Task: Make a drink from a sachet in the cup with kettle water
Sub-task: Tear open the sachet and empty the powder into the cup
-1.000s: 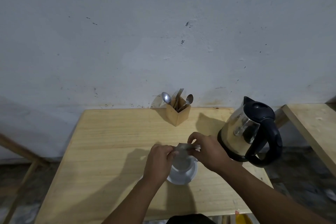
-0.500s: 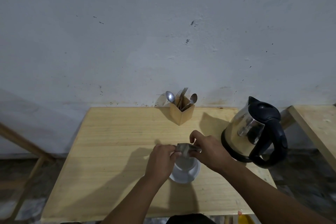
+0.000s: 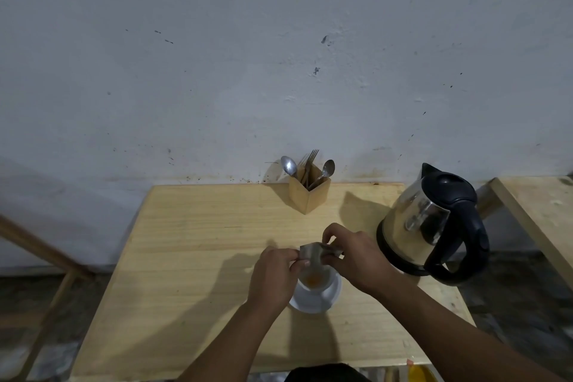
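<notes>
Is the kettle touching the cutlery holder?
Apart. The head view shows bare table between the kettle and the cutlery holder.

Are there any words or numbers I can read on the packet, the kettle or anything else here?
No text can be read anywhere in this picture.
sachet: held by both hands over the cup; any print is too small and blurred to read.
kettle: no label or brand shows, only reflections.
cutlery holder: plain wood, no writing.
wall: only specks and stains, no signs.
</notes>
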